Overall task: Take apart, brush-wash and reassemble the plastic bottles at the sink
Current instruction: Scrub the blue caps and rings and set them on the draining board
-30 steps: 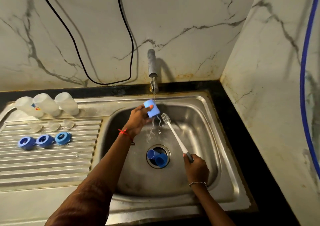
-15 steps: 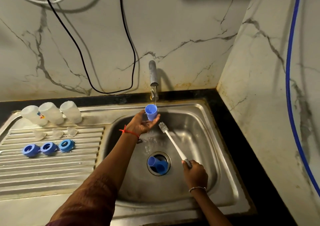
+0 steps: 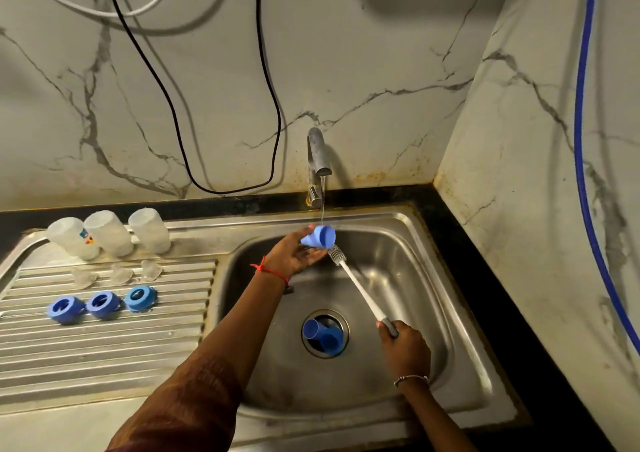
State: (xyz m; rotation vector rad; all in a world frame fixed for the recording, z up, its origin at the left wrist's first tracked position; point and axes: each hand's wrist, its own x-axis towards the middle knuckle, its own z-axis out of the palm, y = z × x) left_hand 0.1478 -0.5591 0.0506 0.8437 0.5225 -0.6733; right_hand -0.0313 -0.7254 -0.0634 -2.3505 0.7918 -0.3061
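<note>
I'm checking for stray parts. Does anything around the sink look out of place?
Two blue caps lie tipped in the sink drain, while three blue rings sit in a row on the drainboard; the caps might block drainage.

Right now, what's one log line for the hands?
left hand: holds blue cap under tap | right hand: grips brush | drain: two blue caps inside

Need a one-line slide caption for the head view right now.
Left hand holds a blue cap under the running tap; right hand holds the brush near it.
</note>
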